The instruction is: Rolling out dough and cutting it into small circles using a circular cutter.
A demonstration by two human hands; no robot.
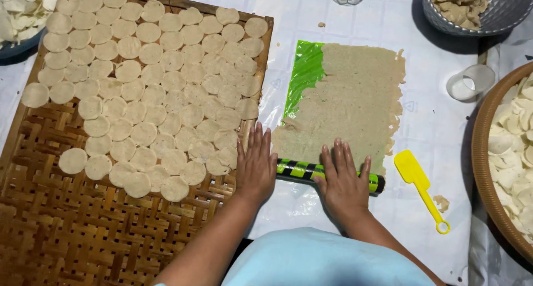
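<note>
A: What sort of place is shown?
B: A home food-making area. A woven bamboo tray [66, 225] carries round pale dough discs [150, 91]; a thin rolled dough sheet [350, 103] lies on green plastic film [304, 75], near a yellow plastic scraper [413, 172].

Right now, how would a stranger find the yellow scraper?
Start at the flat dough sheet on green plastic. Just right of its near corner, past the right hand, lies the yellow scraper. It is the only yellow tool, with a ring-ended handle.

Your left hand [256, 162] and right hand [343, 181] press flat on the striped rolling pin [302, 170] at the dough sheet's [350, 105] near edge.
</note>
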